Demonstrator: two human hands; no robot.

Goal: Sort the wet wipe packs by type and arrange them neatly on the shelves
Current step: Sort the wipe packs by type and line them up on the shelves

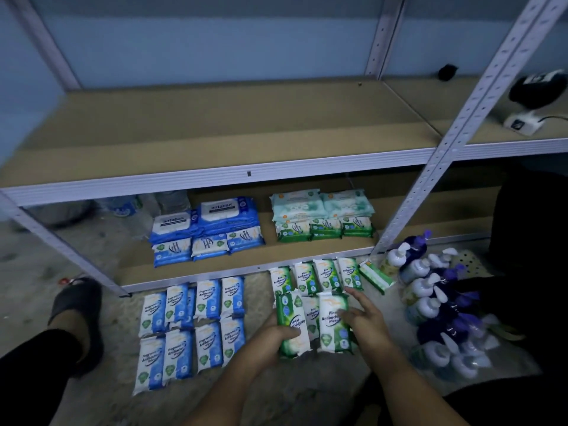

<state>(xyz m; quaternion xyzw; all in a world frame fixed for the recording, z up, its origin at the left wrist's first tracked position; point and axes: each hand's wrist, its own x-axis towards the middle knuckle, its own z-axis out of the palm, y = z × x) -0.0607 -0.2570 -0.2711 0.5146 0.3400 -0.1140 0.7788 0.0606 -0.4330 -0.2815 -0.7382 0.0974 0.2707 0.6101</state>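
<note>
Hands work over the floor, near and right of centre. I read my left hand (273, 336) as grasping one green pack (289, 315) from below, thumb curled across its lower face. My right hand (367, 318) is released, fingers spread, touching the right edge of a second green pack (332, 321) just beside the first. Further green packs (316, 276) lie in a row beyond, along the front edge of the lower shelf (135, 262). Blue packs (190, 327) lie in two rows to the left. On the lower shelf, blue stacks (206, 229) sit left and green stacks (322, 216) right. Pump bottles (430, 302) crowd the floor near my right hand. A slippered foot (76, 309) stands far left.
</note>
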